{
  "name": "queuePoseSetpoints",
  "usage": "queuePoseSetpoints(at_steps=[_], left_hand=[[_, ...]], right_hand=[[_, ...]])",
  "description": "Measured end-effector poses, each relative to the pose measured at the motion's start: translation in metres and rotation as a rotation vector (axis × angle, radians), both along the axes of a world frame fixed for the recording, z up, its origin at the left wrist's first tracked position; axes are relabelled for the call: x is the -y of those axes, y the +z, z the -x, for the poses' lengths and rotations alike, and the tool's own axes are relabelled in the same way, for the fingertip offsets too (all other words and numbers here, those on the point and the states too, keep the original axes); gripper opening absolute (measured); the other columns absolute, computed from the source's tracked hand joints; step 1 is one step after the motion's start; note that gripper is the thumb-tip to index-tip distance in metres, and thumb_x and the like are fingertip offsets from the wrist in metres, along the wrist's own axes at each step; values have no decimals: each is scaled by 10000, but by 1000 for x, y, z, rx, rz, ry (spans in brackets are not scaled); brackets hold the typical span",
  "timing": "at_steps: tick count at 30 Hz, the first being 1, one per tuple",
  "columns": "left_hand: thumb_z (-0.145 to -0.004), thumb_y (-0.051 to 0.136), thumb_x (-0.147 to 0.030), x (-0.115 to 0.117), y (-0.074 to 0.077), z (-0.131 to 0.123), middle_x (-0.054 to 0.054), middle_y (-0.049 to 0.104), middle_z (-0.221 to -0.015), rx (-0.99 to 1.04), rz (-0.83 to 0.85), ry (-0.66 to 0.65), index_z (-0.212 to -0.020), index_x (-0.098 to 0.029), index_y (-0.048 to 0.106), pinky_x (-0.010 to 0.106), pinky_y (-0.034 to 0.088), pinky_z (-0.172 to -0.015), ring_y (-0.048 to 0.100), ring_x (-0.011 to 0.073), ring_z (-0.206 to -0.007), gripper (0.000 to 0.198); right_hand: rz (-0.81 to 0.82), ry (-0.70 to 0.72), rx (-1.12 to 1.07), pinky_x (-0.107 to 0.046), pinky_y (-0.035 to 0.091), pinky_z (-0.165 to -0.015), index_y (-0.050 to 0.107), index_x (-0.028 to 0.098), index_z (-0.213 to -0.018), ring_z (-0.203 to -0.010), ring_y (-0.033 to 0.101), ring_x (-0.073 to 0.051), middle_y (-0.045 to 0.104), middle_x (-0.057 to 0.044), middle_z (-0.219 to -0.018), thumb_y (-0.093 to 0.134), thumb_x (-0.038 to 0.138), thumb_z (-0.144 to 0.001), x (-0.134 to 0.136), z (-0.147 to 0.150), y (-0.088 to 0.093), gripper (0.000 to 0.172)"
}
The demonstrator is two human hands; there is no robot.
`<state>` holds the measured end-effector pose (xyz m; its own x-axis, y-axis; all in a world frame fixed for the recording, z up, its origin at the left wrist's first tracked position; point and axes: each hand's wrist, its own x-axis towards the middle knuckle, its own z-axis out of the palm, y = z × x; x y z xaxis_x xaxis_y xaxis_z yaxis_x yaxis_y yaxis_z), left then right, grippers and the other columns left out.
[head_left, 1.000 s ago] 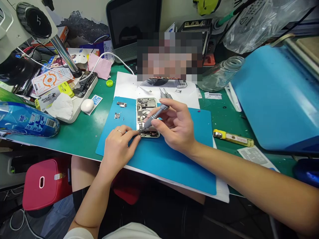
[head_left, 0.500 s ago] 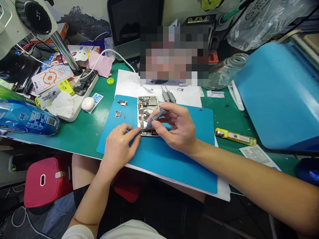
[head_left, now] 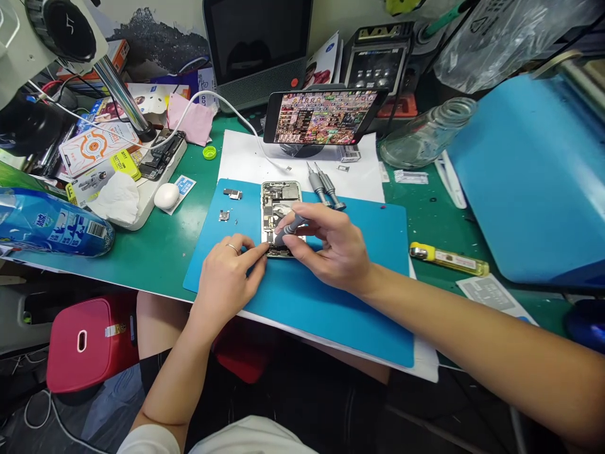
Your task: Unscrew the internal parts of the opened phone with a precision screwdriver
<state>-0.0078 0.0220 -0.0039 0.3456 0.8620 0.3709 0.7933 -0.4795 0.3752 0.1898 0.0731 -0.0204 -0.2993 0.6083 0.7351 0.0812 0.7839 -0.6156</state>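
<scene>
White-rimmed opened rectangular smartphone [head_left: 278, 205] on a blue flat mat [head_left: 326, 318], right hand [head_left: 338, 247] grasping a grey metal screwdriver [head_left: 292, 229] over its near end, left hand [head_left: 229, 275] at its near-left corner, grip I cannot tell.

The flat blue rectangular mat [head_left: 307, 302] looks smooth and matt, like rubber; the green-topped bench [head_left: 151, 249] has a light gloss. The slim grey screwdriver [head_left: 289, 232] looks like dull metal — the opened white-rimmed phone [head_left: 286, 194] shows shiny metal plates. The clear cylindrical jar [head_left: 423, 137] is glossy glass, the crumpled white tissue [head_left: 116, 195] matt paper.
</scene>
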Motion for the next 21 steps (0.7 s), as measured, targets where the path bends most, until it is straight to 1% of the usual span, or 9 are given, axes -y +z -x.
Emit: queuePoseSetpoints(at_steps=[6, 9, 12, 18, 21], left_hand=[[-1019, 573, -243, 0, -1, 0, 47, 652, -977, 0, 2, -2, -1157, -207, 735, 290, 464, -726, 593, 166, -836, 217], [-1019, 573, -247, 1, 0, -1, 47, 651, -979, 0, 8, -2, -1166, -211, 732, 290, 461, -724, 590, 160, -822, 220], [-1019, 572, -245, 1, 0, -1, 46, 654, -982, -3, 15, 1, -1166, -218, 733, 290, 458, -716, 587, 157, -809, 221], [-1010, 581, -232, 0, 2, -1, 45, 647, -978, -5, 18, -3, -1159, -214, 741, 293, 450, -708, 580, 163, -816, 219], [-1010, 583, -230, 0, 1, -1, 46, 646, -979, -1, 13, -8, -1160, -203, 740, 293, 450, -713, 581, 167, -830, 219]], right_hand=[[10, 5, -6, -263, 670, -767, 468, 312, -1445, -942, 705, -153, 675, -53, -1138, 637, 81, -927, 0, -1, -1, 592], [-23, -1, 12, -276, 668, -761, 461, 305, -1452, -936, 706, -160, 687, -62, -1159, 645, 83, -921, -1, -2, -2, 605], [-77, -19, 42, -298, 667, -746, 450, 303, -1462, -943, 708, -176, 697, -72, -1176, 657, 95, -916, -3, -2, -1, 620], [-117, -25, 72, -293, 662, -692, 459, 292, -1453, -921, 704, -183, 703, -79, -1157, 636, 129, -936, -2, -3, 2, 571], [-127, -17, 73, -288, 660, -676, 429, 307, -1486, -937, 717, -186, 710, -79, -1174, 608, 111, -944, -2, -2, 3, 603]])
